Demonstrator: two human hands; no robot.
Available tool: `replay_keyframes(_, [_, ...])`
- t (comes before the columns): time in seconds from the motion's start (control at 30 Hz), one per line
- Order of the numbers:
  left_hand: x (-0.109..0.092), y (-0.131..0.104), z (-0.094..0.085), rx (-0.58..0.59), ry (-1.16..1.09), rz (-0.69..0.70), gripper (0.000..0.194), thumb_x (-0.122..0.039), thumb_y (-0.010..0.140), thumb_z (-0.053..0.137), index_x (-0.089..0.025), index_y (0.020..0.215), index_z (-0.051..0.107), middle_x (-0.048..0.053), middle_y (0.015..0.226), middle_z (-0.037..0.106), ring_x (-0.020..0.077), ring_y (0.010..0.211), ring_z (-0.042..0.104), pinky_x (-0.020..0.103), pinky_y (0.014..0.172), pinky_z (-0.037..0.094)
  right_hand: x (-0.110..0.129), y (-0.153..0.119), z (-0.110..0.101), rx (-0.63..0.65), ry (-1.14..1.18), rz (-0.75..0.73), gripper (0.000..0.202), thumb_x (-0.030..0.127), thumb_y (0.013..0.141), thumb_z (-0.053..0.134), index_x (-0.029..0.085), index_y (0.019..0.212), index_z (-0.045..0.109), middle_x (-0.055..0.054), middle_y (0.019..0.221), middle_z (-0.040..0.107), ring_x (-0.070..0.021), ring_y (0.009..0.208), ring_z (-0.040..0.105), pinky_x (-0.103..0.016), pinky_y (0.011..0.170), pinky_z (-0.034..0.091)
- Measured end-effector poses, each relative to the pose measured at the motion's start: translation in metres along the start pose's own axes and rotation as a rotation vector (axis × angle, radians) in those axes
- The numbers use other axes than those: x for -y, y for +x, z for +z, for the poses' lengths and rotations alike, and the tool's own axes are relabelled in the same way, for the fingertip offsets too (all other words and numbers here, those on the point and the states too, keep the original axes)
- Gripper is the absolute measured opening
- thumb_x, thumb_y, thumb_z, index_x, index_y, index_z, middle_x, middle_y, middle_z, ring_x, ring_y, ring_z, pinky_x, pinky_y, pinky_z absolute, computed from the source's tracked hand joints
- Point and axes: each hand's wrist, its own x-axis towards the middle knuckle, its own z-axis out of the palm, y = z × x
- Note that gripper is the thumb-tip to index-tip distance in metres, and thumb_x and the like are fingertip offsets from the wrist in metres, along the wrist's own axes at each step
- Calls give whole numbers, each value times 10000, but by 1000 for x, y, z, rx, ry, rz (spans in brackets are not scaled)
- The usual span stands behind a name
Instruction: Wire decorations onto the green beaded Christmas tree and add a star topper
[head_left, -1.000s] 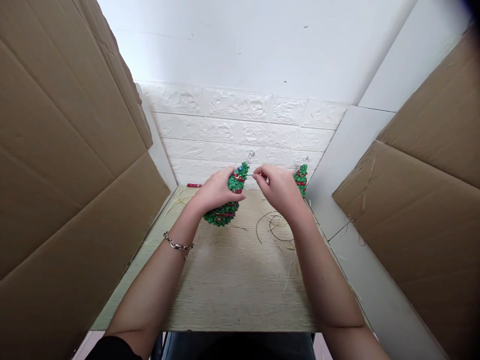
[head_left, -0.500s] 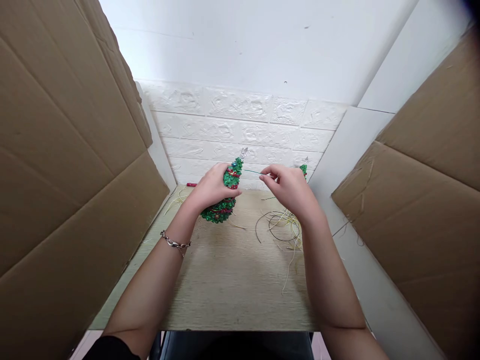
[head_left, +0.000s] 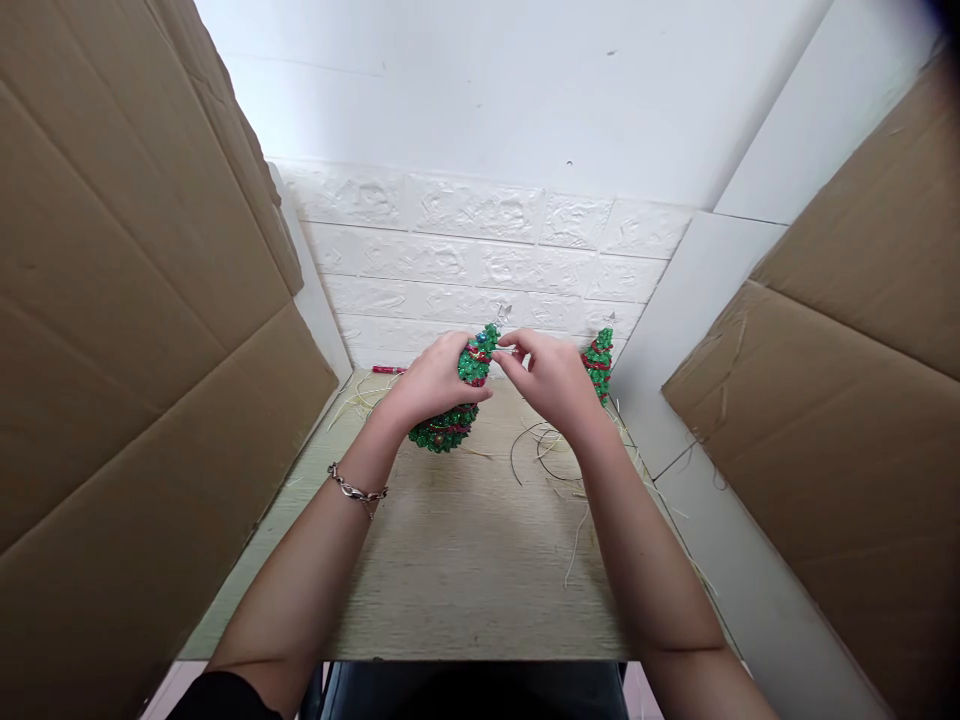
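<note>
My left hand [head_left: 436,378] is closed around a small beaded Christmas tree [head_left: 442,432], which tilts a little to the right. The tree is green with red bands and a clear star at its tip; my fingers cover part of its left side. Close beside the tree's upper right side, my right hand [head_left: 547,375] pinches a thin green strand [head_left: 505,348]. Only a short bit of that strand shows between the fingertips and the tree.
A second beaded tree [head_left: 599,365] stands at the back right. Dark wire loops [head_left: 541,455] and pale cords [head_left: 577,540] lie partly under my right forearm. A red stick-like item [head_left: 388,370] lies at the back left. Cardboard panels [head_left: 112,300] flank the wooden table [head_left: 480,560].
My right hand has moved left, close to the tree, and less of the green strand shows. The held tree has shifted slightly right. More of the second tree is visible.
</note>
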Motion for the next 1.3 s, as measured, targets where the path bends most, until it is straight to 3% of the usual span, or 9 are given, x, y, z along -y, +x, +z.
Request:
replay_keyframes(0.17, [0, 0, -4, -7, 7, -32, 437, -392, 637, 662, -191, 983, 486, 53, 1028, 528, 232, 961, 509, 341, 790, 418, -4, -1, -11, -40, 178, 16, 154, 332, 806, 583, 187, 799, 633, 3, 700, 611, -114, 636, 517, -247, 621, 367])
replay_keyframes(0.37, [-1, -2, -6, 3, -1, -45, 389, -388, 639, 657, -190, 927, 486, 45, 1011, 529, 224, 935, 512, 333, 776, 417, -5, -1, -15, 39, 374, 88, 160, 335, 767, 613, 186, 759, 672, 0, 688, 621, -110, 625, 509, -254, 608, 382])
replay_keyframes(0.57, [-3, -2, -5, 21, -27, -13, 387, -384, 631, 668, -194, 912, 483, 31, 954, 537, 213, 883, 520, 327, 740, 412, -10, 5, -4, 111, 574, 194, 197, 360, 710, 657, 169, 754, 669, 6, 644, 594, -94, 586, 484, -245, 565, 382])
replay_keyframes(0.8, [-9, -3, -5, 85, -91, 11, 372, -378, 625, 674, -193, 885, 483, 26, 935, 541, 199, 858, 516, 322, 722, 415, -18, 10, 8, 165, 826, 291, 351, 462, 599, 718, 160, 670, 553, 35, 593, 521, -54, 474, 394, -209, 441, 314])
replay_keyframes(0.93, [-9, -2, -3, 83, -99, 9, 369, -378, 618, 674, -197, 876, 480, 25, 936, 543, 205, 862, 519, 327, 734, 419, -16, 9, 10, 177, 850, 312, 390, 501, 600, 703, 174, 677, 506, 48, 581, 485, -55, 474, 390, -209, 445, 317])
replay_keyframes(1.07, [-5, -1, -6, 73, -92, -40, 388, -395, 607, 678, -194, 881, 490, 17, 908, 556, 210, 845, 531, 331, 735, 423, -13, 9, 18, 47, 811, 335, 450, 495, 572, 725, 194, 753, 445, 64, 624, 461, -66, 517, 408, -207, 477, 337])
replay_keyframes(1.17, [0, -1, -13, 34, -112, -77, 441, -414, 603, 684, -193, 943, 510, 15, 920, 574, 210, 855, 539, 324, 751, 426, -19, 11, 26, -30, 731, 352, 429, 502, 628, 685, 196, 794, 434, 69, 630, 447, -74, 549, 424, -208, 516, 349])
replay_keyframes(1.23, [5, -1, -19, -13, -125, -107, 493, -430, 593, 695, -194, 986, 515, 18, 948, 582, 210, 871, 542, 319, 768, 427, -26, 11, 33, 7, 612, 363, 347, 467, 681, 654, 187, 771, 470, 61, 626, 457, -80, 565, 437, -213, 538, 349])
replay_keyframes(1.3, [10, -2, -25, -71, -112, -146, 523, -442, 583, 702, -190, 1001, 516, 28, 963, 586, 216, 881, 542, 322, 780, 428, -32, 10, 43, 142, 430, 341, 219, 340, 687, 675, 177, 715, 532, 44, 642, 501, -88, 594, 460, -225, 569, 351])
